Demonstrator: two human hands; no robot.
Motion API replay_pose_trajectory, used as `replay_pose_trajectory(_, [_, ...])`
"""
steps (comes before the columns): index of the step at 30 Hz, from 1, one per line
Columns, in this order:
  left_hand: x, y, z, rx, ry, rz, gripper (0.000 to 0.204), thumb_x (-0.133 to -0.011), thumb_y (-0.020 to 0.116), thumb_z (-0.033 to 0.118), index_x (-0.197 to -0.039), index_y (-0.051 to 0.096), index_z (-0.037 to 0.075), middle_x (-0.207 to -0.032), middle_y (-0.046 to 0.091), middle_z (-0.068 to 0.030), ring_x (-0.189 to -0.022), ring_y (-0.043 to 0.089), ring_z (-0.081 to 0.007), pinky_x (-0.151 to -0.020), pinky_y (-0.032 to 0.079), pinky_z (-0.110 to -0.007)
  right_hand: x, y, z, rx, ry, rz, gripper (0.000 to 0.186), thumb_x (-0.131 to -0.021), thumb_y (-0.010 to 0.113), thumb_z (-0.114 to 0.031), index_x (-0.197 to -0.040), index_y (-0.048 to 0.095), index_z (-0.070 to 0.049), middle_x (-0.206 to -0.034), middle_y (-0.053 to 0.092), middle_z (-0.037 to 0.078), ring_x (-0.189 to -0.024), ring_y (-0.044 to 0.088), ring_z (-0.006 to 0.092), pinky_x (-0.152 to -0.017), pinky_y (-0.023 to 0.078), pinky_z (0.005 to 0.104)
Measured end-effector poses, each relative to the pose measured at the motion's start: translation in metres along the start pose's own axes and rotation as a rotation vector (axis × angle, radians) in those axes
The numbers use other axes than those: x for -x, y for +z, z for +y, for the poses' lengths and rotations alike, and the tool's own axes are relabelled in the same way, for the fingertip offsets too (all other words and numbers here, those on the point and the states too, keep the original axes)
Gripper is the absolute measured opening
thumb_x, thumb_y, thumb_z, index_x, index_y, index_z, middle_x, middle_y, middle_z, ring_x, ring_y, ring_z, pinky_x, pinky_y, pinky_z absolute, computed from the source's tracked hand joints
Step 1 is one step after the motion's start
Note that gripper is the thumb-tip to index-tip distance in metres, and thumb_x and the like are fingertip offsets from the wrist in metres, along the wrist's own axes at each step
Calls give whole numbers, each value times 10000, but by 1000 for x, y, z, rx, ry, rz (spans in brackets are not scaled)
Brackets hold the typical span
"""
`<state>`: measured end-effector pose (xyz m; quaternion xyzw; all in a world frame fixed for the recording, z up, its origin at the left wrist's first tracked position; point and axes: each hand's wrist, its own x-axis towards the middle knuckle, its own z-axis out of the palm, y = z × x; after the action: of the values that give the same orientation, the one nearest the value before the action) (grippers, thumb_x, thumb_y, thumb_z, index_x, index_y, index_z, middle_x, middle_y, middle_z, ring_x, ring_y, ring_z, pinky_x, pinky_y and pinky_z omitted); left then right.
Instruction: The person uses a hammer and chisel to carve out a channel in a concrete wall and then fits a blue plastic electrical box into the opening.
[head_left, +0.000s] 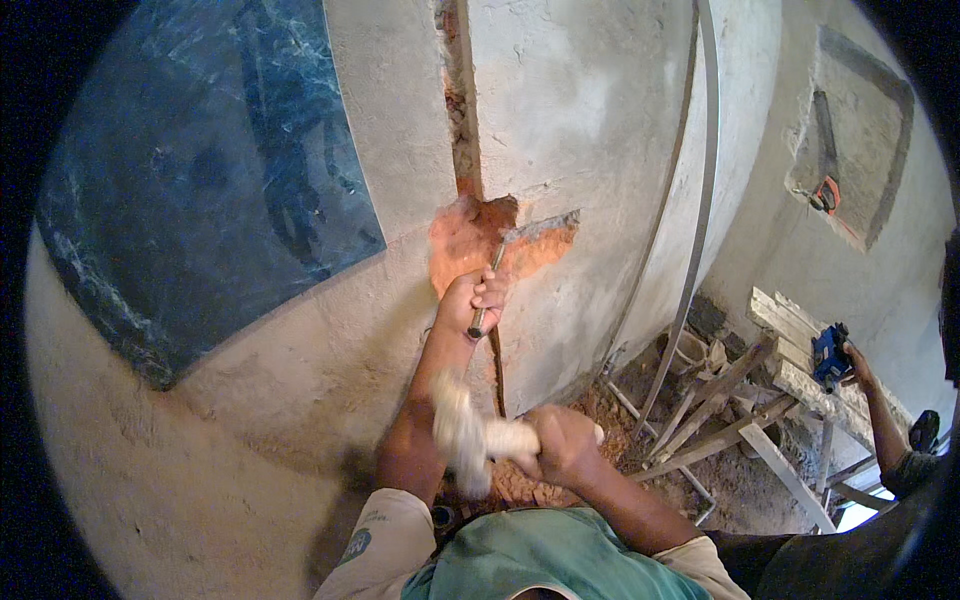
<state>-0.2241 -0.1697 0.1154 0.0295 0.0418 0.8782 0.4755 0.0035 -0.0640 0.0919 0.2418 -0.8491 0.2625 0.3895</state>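
Note:
My left hand [474,300] is closed around a metal chisel [496,258], whose far end meets the broken patch of wall. That patch is a hollow of bare orange brick [458,240] at the foot of a vertical groove [460,130] cut in the plaster. In my right hand [562,443] I grip the handle of a hammer [460,435]. Its head is smeared by motion and hangs below the chisel's near end, apart from it, in front of my left forearm.
A dark blue marbled panel [220,180] covers the wall at left. At right, another person's hand [857,362] touches a blue tool [830,355] on a wooden plank trestle [790,340]. Rubble [540,490] and a bucket [685,352] are on the floor. An orange-handled saw [826,190] sits in a wall recess.

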Motion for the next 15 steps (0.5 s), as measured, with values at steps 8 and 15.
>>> replay_pose_trajectory(8, [-1, 8, 1, -43, -49, -21, 150, -783, 427, -4, -918, 399, -66, -581, 382, -3, -414, 343, -51, -328, 288, -156, 0, 0, 8, 141, 232, -93, 360, -666, 688, -289, -792, 489, -17, -602, 487, 137, -493, 515, 302, -446, 419, 380])
replay_pose_trajectory(15, [-4, 7, 4, -41, -97, -47, 139, -784, 426, -12, -911, 399, -61, -592, 369, -2, -425, 333, -53, -342, 294, -158, 9, 5, 17, 313, 288, -247, 373, -668, 681, -341, -773, 482, -43, -628, 516, 138, -514, 534, 313, -457, 428, 378])
